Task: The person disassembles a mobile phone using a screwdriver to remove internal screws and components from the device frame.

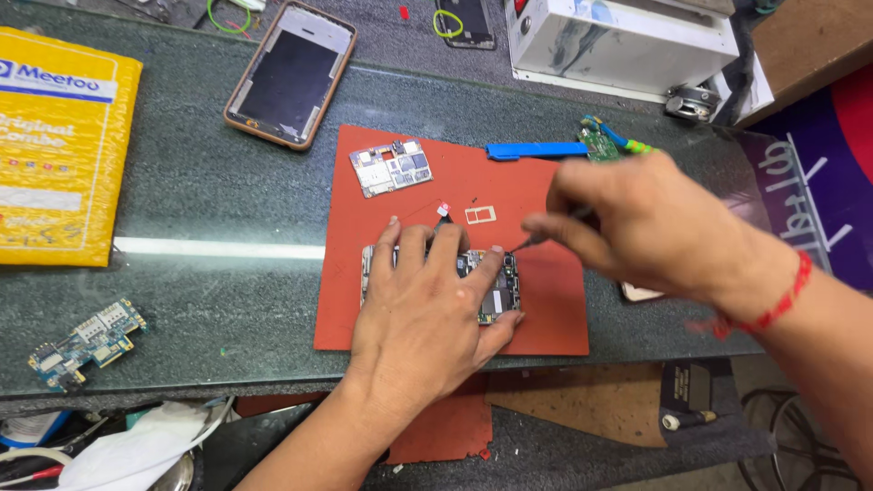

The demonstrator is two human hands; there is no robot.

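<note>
Our left hand lies flat, fingers spread, pressing down an opened phone on the red mat. Our right hand pinches a thin tool, its tip just above the phone. A circuit board lies beyond the left fingers, a blue pry tool beyond the right hand.

Dark green stone bench, and the red mat sits right in the middle of it. Left of the mat, a yellow padded envelope; nearer the front edge, a small blue circuit board. Beyond the mat's far-left corner, a phone in a brown case; behind its far-right corner, a white box.
</note>
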